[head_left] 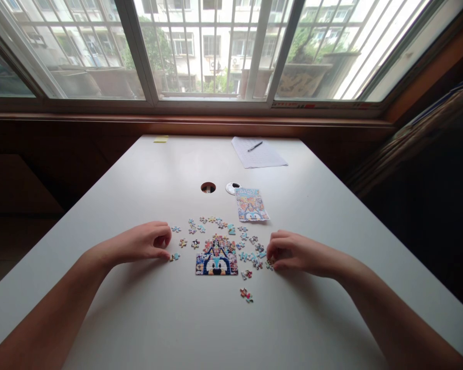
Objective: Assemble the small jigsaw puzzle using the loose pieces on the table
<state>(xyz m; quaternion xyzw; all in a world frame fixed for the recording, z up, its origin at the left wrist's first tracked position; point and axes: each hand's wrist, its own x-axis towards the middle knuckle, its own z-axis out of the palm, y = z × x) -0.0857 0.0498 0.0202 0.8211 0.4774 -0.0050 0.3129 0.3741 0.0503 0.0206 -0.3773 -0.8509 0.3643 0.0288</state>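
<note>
Puzzle pieces (195, 244) lie loose on the white surface (158, 318) around the centre of the frame, spread above and to the right of a joined section (216, 262) just below centre. They look like thin, stiff card, so each should feel very light and slide readily on the smooth surface, though the narrow knobs could bend or fray if pressed hard. A loose piece is best taken by opposite edges between thumb and forefinger; the joined section would likely break at its seams if lifted by a corner, so it calls for flat, even pushing. The left grip (150, 241), left of centre, is curled with a gap between thumb and fingers; the right grip (293, 252) looks narrow beside a piece, but whether it pinches it I cannot tell.
</note>
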